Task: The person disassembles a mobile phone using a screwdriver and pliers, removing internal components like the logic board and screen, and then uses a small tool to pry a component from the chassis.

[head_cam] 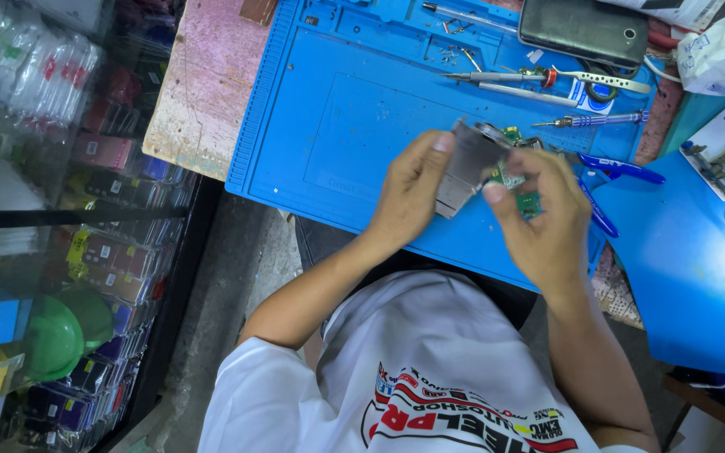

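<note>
Left hand [410,189] pinching a grey metal plate [463,168], right hand [547,214] holding its green board [520,191], both above the blue mat [337,126]

One camera only, worn on the head, looks steeply down from close above. The left hand [413,197] and right hand [543,214] sit near mid-frame. Beyond them lies the blue work mat [337,109]; beneath them, the person's own white shirt [413,369]; left of them, a glass display case [60,210].
</note>
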